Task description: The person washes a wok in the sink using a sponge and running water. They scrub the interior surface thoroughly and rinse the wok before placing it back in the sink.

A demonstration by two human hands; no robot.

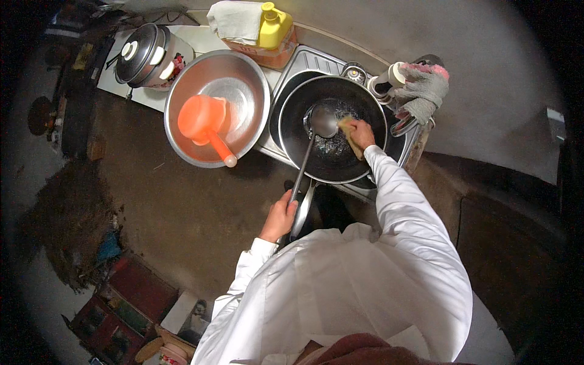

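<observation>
My left hand [279, 218] is wrapped around the handle of a long metal ladle [325, 122], whose round bowl is over the bottom of a black wok [296, 150]. In my right hand [363, 135] is a yellowish cloth or scrubbing pad [348, 132], its upper tip beside the ladle's bowl. Wet, shiny patches show on the wok's inner surface. The wok sits over a stainless steel sink [315, 55], and its own handle [302, 214] points towards my body, close to my left hand.
Left of the wok stands a wide steel basin [172, 123] holding an orange plastic dipper [197, 117]. Further left is a lidded electric cooker [148, 59]. A yellow jug [276, 29] and white cloth [237, 20] are behind. Grey rags [422, 89] hang at the tap's right.
</observation>
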